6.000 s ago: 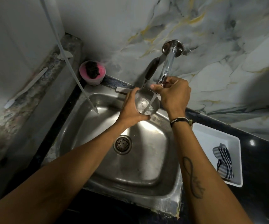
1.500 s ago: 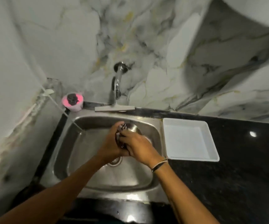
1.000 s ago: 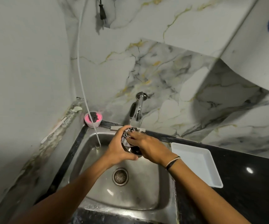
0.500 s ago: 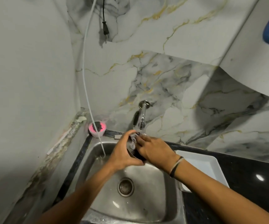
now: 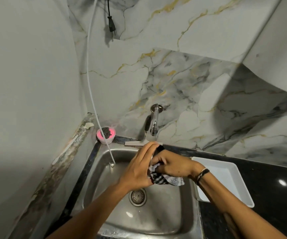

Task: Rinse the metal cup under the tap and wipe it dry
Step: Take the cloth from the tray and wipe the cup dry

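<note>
Over the steel sink [image 5: 187, 213], the left hand [image 5: 137, 169] wraps around the metal cup [image 5: 158, 150], of which only a dark sliver shows between the hands. The right hand [image 5: 173, 165] presses a checked cloth [image 5: 165, 178] against the cup, the cloth hanging below the fingers. The tap [image 5: 154, 123] juts from the marble wall just behind. A white tray [image 5: 239, 187] sits on the black counter [image 5: 277, 195] to the right. A pink bowl [image 5: 105, 135] stands at the sink's back left corner, with a white cord [image 5: 89, 66] hanging down beside it.

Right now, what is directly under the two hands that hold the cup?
Below the left hand and right hand lies the steel sink, with its round drain. The checked cloth hangs between. The metal cup is mostly covered.
</note>
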